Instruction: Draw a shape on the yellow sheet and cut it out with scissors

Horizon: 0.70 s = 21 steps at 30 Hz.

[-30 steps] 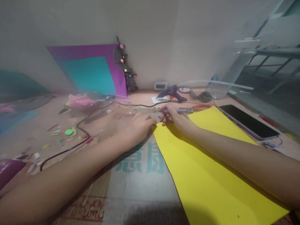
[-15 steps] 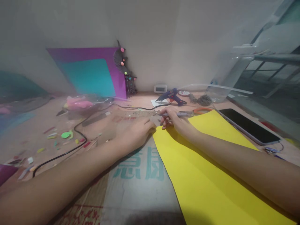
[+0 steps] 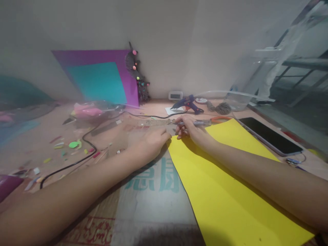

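A large yellow sheet (image 3: 217,184) lies slantwise on the printed board (image 3: 153,212), passing under my right forearm. At the sheet's far left corner, my left hand (image 3: 157,141) is closed, its thumb and fingertips pinching the corner. Just to its right, my right hand (image 3: 189,130) has its fingers curled round a slim pen-like tool (image 3: 201,123), over the sheet's far edge. The tool's tip is too small to make out. Orange-handled scissors (image 3: 221,118) lie behind the sheet.
A dark blue glue gun (image 3: 188,104) stands near the wall, its black cord (image 3: 85,136) running left among colourful scraps (image 3: 74,145). A phone (image 3: 271,135) lies at the right. Purple and turquoise sheets (image 3: 99,82) lean on the wall beside a decorated dark crescent (image 3: 132,65).
The view has shifted slightly. Both hands keep nearly the same place at the yellow sheet's corner, with the right fingers a little more curled.
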Available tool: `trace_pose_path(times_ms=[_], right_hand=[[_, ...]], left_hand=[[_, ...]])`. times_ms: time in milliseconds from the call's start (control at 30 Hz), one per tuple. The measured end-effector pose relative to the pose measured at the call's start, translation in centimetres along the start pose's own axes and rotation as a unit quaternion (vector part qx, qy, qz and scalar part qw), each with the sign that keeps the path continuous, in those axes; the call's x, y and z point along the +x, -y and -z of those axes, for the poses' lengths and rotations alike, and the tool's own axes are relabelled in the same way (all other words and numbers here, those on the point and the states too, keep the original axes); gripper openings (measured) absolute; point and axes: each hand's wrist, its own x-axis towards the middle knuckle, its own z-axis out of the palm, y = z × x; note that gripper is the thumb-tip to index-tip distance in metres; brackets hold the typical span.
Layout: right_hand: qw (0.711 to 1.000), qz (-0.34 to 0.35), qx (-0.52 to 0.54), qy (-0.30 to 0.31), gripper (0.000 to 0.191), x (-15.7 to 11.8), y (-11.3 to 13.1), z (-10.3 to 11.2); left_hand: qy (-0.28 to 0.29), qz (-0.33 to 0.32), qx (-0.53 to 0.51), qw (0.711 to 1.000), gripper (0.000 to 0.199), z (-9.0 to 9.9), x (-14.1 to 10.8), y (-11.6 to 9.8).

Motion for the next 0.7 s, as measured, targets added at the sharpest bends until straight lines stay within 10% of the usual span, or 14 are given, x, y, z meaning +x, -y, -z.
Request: trace_pose_path(times_ms=[700], right_hand=[[1.0, -0.011, -0.023, 0.0, 0.032, -0.1, 0.4, -0.2]], left_hand=[[-0.071, -0.001, 0.018, 0.997, 0.02, -0.6, -0.5, 1.0]])
